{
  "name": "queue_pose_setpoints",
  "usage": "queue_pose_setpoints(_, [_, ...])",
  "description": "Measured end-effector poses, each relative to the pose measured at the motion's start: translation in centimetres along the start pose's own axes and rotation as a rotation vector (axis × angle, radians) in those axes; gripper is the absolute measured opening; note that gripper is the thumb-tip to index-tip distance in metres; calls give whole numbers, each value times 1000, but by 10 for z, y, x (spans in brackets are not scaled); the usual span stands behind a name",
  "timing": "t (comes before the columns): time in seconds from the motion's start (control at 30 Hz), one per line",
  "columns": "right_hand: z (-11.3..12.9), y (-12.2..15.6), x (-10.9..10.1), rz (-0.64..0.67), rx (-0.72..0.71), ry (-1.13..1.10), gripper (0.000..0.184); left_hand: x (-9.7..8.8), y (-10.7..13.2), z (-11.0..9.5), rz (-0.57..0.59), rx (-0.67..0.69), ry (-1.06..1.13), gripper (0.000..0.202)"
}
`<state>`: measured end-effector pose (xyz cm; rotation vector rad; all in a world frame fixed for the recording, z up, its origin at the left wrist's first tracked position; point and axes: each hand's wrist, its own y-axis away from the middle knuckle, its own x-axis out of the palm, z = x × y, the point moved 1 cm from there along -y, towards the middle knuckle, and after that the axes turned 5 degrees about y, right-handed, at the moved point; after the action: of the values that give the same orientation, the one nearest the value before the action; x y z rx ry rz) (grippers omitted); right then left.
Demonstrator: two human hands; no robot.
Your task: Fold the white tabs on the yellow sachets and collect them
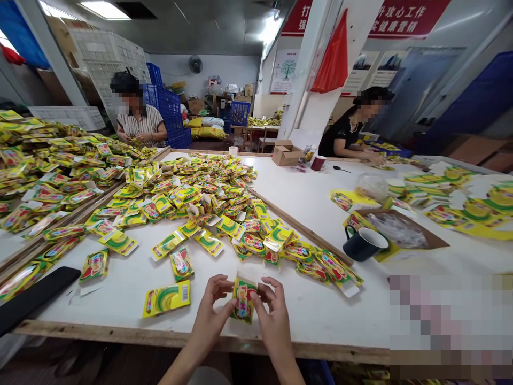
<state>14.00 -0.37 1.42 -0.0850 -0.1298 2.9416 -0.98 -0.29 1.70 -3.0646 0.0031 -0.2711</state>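
Note:
Both my hands hold one small yellow-green blister packet [242, 300] upright over the near edge of the white table [312, 310]. My left hand [211, 315] pinches its left side with thumb and fingers. My right hand [272, 315] pinches its right side. A flat yellow packet [166, 299] lies just left of my left hand, and another packet [181, 263] lies a little farther back. A big heap of the same packets [192, 198] covers the table's middle and left.
A dark mug [363, 244] stands to the right beside a cardboard tray [425, 235] with a plastic bag. A black flat object [34, 293] lies at the near left. Two people sit at the far side, one left [138, 117], one right [352, 131]. A small carton [286, 154] stands at the back.

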Motion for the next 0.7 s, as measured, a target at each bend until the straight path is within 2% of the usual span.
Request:
queue_pose_setpoints(0.1, [-1,0,-5,84,-48,80,25,-4,0,-1,118,-1,-44,43])
queue_pose_setpoints(0.2, [-6,1,-7,195,-37,108,22,-5,-2,-1,202,-48,-67,31])
queue_pose_setpoints(0.33, [-4,-4,-10,253,-49,174,19,-8,-10,0,275,-62,-80,23])
queue_pose_setpoints(0.47, [-2,-16,-6,267,-95,218,23,-10,-16,1,242,7,-153,20])
queue_pose_setpoints(0.63, [-9,-16,1,159,-94,103,19,-4,-11,-2,181,99,-150,23])
queue_pose_setpoints(0.7, [-8,-14,0,164,-114,100,20,-2,-7,-4,150,131,-165,23])
